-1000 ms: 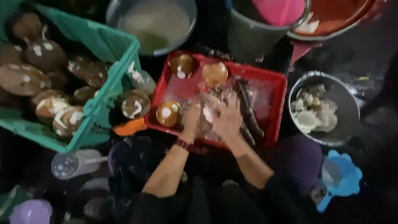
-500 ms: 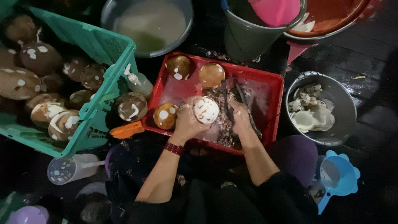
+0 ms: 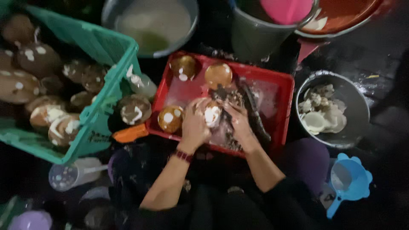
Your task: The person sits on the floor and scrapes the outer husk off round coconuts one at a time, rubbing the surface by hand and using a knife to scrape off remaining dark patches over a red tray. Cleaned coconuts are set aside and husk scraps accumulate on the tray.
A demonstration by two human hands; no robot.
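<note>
Both hands (image 3: 194, 125) (image 3: 239, 123) clasp a coconut (image 3: 211, 114) over the red tray (image 3: 286, 91).

Round brown-shelled coconut (image 3: 209, 114), peeled in patches so that white flesh shows on its upper face. I grip it between my two hands: my left hand (image 3: 194, 125) cups its left side from below, my right hand (image 3: 239, 123) presses its right side. It sits slightly tilted, white patch turned up toward me, just above the floor of the red tray (image 3: 281, 85). A heap of dark shell scrapings (image 3: 228, 97) lies directly beyond my fingertips, touching the coconut's far side; more scrapings lie beneath my right hand. The edge where shell meets flesh is blurred and cannot be traced.
</note>
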